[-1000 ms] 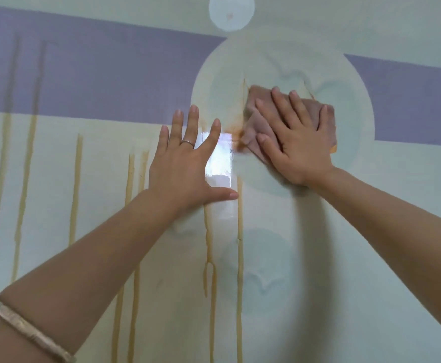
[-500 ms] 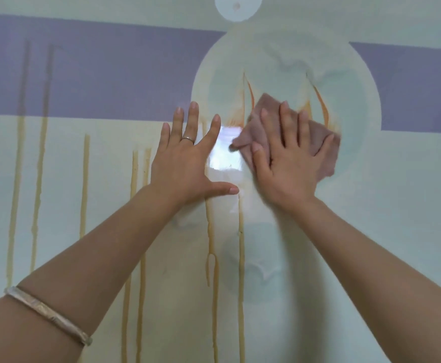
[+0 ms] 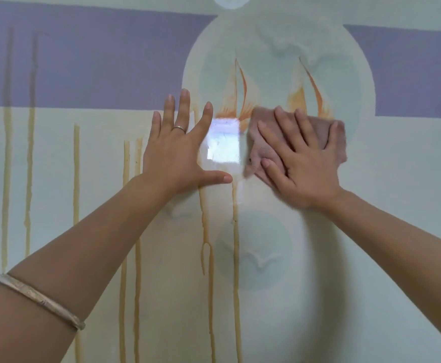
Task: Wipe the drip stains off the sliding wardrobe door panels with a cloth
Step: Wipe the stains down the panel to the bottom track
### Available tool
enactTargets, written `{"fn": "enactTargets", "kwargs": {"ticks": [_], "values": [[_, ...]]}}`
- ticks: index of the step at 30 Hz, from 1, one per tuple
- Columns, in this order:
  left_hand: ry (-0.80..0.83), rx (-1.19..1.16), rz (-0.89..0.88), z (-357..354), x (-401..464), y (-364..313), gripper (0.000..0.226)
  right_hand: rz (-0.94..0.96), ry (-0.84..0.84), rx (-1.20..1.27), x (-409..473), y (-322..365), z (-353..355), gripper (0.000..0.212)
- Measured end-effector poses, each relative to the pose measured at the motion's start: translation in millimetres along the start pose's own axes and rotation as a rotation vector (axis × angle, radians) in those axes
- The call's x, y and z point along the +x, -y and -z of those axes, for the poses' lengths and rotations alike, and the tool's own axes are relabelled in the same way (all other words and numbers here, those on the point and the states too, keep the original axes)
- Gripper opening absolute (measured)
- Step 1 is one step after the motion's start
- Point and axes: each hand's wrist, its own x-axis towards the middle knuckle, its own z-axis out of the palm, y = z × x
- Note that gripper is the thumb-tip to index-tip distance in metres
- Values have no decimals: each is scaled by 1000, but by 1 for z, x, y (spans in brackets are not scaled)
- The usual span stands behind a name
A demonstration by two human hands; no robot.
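against the door panel (image 3: pixel 397 205), the right hand (image 3: pixel 305 163) is pressing flat, fingers apart, on the cloth (image 3: pixel 262 150); the left hand (image 3: pixel 177 158) is lying splayed beside drip stains (image 3: pixel 75 179).

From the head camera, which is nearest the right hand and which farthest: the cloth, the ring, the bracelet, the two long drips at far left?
1. Cloth: under the right hand, touching.
2. Ring: on the left hand, just left.
3. Bracelet: left forearm, lower left.
4. Two far-left drips: too close to the bracelet to rank surely.
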Motion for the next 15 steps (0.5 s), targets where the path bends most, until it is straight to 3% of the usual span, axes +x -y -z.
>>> {"fn": "enactTargets", "kwargs": {"ticks": [4, 7, 11, 13, 15], "values": [[6, 8, -6, -3, 1, 2, 122, -290, -67, 43, 26, 16, -2, 63], [19, -42, -12, 4, -4, 4, 130, -145, -123, 42, 1, 49, -12, 58], [77, 66, -41, 6, -29, 24, 139, 124, -97, 35, -22, 55, -8, 55], [150, 98, -44, 2, -41, 32, 136, 130, -101, 29, -5, 48, -9, 54], [146, 88, -35, -4, -42, 35, 130, -18, -116, 25, 14, 52, -12, 54]]}}
